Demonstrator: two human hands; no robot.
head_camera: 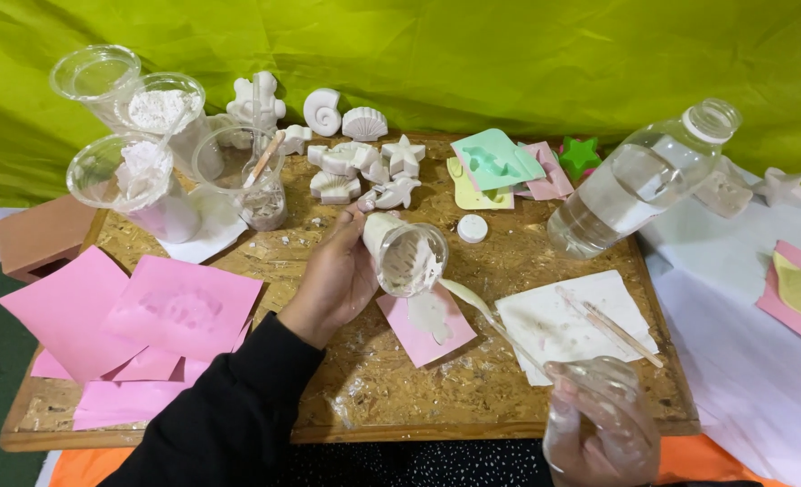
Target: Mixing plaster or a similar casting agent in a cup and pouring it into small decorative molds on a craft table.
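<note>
Head view: a person pours white plaster mix at a chipboard desk (509, 397).
Left hand (337, 275): clamped round a clear plastic cup (407, 257), tilted on its side with its mouth towards the right.
Right hand (599, 433): closed round a clear, plaster-smeared cup-like thing, low near the desk's front edge; a thin stick (491, 316) slants from it towards the tilted cup.
Pink square mould (423, 325): flat, just under the cup's lip, partly filled with white.
Judgement: keep the tilt shallow and the lip over the cavity.
Around: white shell and star casts (364, 162), clear water bottle (639, 180), pink paper sheets (148, 316).
</note>
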